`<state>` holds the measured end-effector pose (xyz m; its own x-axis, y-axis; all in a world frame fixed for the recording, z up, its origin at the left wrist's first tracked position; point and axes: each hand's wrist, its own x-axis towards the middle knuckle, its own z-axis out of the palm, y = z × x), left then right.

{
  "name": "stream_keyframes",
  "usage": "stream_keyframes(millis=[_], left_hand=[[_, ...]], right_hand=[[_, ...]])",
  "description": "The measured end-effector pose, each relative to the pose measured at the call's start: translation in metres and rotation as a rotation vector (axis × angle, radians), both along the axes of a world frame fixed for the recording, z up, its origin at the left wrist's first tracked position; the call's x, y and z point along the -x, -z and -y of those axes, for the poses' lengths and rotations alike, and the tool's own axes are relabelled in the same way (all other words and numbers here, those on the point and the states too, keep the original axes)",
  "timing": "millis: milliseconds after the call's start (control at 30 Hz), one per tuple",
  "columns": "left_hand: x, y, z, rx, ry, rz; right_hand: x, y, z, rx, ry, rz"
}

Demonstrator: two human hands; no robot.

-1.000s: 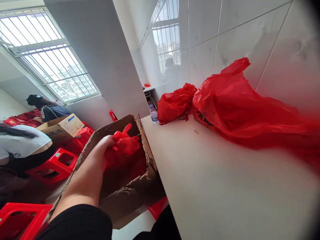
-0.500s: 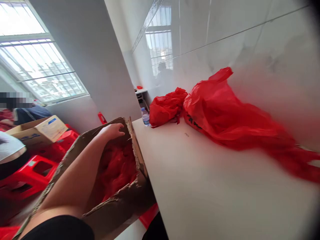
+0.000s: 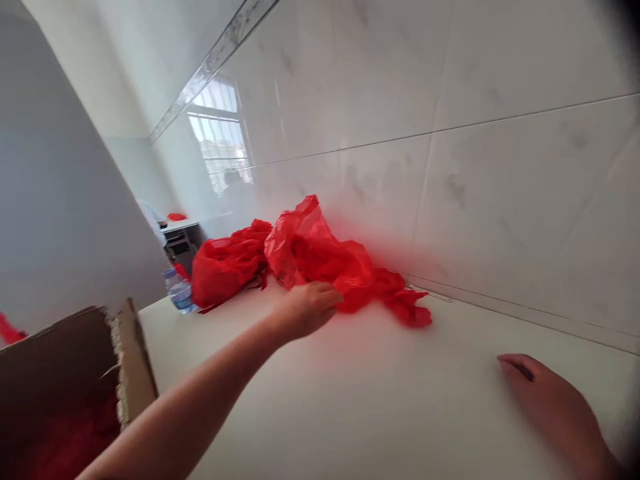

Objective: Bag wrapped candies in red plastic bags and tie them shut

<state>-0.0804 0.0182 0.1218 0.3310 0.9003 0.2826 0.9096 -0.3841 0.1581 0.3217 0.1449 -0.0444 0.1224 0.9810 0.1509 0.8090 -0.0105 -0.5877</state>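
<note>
A crumpled red plastic bag lies on the white table against the tiled wall, its loose end trailing to the right. My left hand reaches over the table to the bag's front edge, fingers loosely bent, thumb hidden. Whether the fingertips touch the plastic I cannot tell. Off to the right, my right hand hovers low above the table, apart from the bag. Its thumb and fingertips come together, and nothing shows between them. A second bunched red bag sits to the left of the first.
A torn-edged cardboard box with red material inside stands at the table's left edge. A clear water bottle stands beside the second bag. The tiled wall bounds the table at the back.
My left hand has moved from over the box to the red bag. My right hand has come into view. The bag's trailing end has drawn in, and the view has swung right.
</note>
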Motion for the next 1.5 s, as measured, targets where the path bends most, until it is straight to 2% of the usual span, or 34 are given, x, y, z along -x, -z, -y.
stream_keyframes(millis=[67,167,233,367,467,567,667,767,867,1000,1100,1167,1233,1300,1433,1500], left_hand=[[-0.031,0.02,-0.023,0.085,0.121,0.056],[-0.072,0.048,-0.066,0.151,0.199,0.111],[-0.093,0.062,-0.099,0.132,0.154,0.155],[-0.123,0.08,-0.158,0.097,-0.074,0.279],[-0.137,0.094,-0.175,0.135,-0.155,0.301],[-0.149,0.114,-0.163,0.12,-0.152,0.297],[-0.154,0.129,-0.138,0.054,-0.156,0.305],[-0.152,0.135,-0.12,0.019,-0.155,0.315],[-0.143,0.137,-0.117,0.003,-0.142,0.334],[-0.126,0.138,-0.125,-0.031,-0.207,0.376],[-0.117,0.135,-0.128,-0.073,-0.255,0.416],[-0.117,0.131,-0.124,-0.147,-0.21,0.452],[-0.123,0.128,-0.116,-0.2,-0.074,0.525],[-0.133,0.127,-0.107,-0.125,0.064,0.686],[-0.158,0.13,-0.094,0.379,0.089,1.223],[-0.165,0.132,-0.092,0.546,0.126,1.363]], right_hand=[[0.005,-0.007,0.006,0.084,0.015,-0.044],[0.011,-0.015,0.013,0.072,-0.005,-0.071],[0.013,-0.016,0.015,0.05,-0.023,-0.081],[0.012,-0.014,0.015,0.051,-0.026,-0.088],[0.012,-0.015,0.013,0.048,-0.031,-0.073],[0.021,-0.017,0.013,0.025,-0.085,-0.096],[0.044,-0.02,0.019,-0.069,-0.18,-0.189],[0.077,-0.021,0.027,-0.197,-0.346,-0.198],[0.101,-0.02,0.034,-0.211,-0.424,-0.122],[0.101,-0.02,0.036,-0.156,-0.325,-0.162],[0.092,-0.024,0.035,-0.068,-0.194,-0.427],[0.089,-0.027,0.036,-0.029,-0.128,-0.577],[0.088,-0.029,0.038,-0.029,-0.105,-0.602],[0.088,-0.029,0.041,-0.041,-0.089,-0.582],[0.082,-0.026,0.057,-0.039,-0.041,-0.553],[0.075,-0.024,0.069,-0.041,-0.021,-0.543]])
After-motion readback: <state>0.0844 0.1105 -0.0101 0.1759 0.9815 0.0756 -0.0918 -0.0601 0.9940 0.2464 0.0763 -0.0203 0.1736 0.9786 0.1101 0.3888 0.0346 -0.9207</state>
